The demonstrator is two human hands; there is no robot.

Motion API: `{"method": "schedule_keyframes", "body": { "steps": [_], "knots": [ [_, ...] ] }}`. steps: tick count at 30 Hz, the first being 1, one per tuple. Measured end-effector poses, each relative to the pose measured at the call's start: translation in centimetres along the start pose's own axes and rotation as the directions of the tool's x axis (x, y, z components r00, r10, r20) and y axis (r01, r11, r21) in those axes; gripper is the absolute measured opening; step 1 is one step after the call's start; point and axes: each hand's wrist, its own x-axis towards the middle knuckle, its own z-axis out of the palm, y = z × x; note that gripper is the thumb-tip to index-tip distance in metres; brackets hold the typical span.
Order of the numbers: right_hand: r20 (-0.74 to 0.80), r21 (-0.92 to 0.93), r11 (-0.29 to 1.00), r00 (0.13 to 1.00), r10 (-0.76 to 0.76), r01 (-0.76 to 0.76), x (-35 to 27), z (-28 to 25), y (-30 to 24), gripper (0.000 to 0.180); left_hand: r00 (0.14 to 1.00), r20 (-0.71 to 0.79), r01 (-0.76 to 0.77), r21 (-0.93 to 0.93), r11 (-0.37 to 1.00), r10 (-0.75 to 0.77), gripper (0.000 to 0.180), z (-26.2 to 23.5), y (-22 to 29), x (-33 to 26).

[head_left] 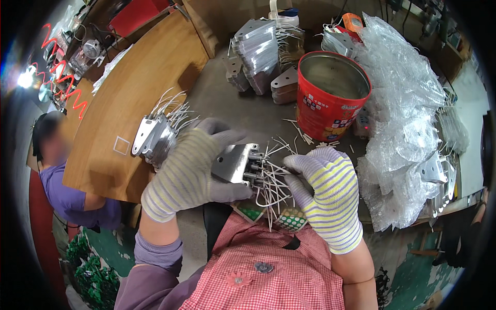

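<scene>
My left hand [188, 168], in a striped grey-and-yellow glove, is closed around a bundle of shiny metal plates [231, 163] with holes in them. From the bundle's right side stick metal stubs and a tangle of thin white wires [273, 187]. My right hand [326, 194], gloved alike, is at the wires' right, thumb and fingers curled together on a white wire; the exact grip is partly hidden. Beside my left hand, another stack of wired metal plates [155, 137] stands at the wooden board's edge.
A red tin bucket [330, 98] stands beyond my right hand, with short white pieces [306, 137] by its base. More plate stacks [257, 51] are at the back. Bubble wrap [400, 124] heaps on the right. A curved wooden board [139, 88] lies left; a person [72, 175] sits past it.
</scene>
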Motion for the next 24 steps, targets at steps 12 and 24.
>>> {"method": "schedule_keyframes", "body": {
  "steps": [12, 24],
  "knots": [
    [-0.186, 0.058, 0.997, 0.981, 0.051, -0.041, 0.8, 2.1, -1.9, 0.023, 0.971, -0.203, -0.096, 0.141, 0.985, 0.124, 0.080, 1.4, -0.2, -2.3],
    [-0.073, 0.026, 0.972, 0.970, -0.232, 0.235, 1.1, -0.7, -1.1, 0.031, 0.955, -0.197, -0.197, 0.146, 0.970, 0.223, 0.076, 0.3, 1.8, -2.8]
  ]
}}
